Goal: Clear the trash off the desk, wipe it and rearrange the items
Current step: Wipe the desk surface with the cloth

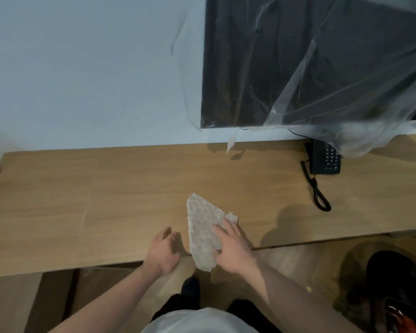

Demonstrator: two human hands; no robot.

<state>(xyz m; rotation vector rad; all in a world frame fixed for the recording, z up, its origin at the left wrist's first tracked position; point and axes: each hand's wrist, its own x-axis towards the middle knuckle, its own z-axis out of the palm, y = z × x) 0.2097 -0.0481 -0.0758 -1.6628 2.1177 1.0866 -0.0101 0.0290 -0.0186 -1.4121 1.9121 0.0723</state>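
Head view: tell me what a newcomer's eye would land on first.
The black screen at upper right, draped in clear plastic sheeting, dominates. Near the front edge of the wooden desk, the right hand presses flat on a pale textured cloth, with the left hand loosely curled beside it. A black telephone sits below the screen, its coiled cord trailing forward.

The desk point(130, 188) is light brown with a faint wood grain. The cloth point(203, 227) near its front edge is pale grey-beige with a bumpy dotted texture. At far right, the telephone point(324, 159) is black with rows of pale keys, its coiled cord point(316, 191) black. The screen point(262, 63) above is black under clear, whitish plastic film point(346, 92); the wall point(82, 68) is pale blue-grey.
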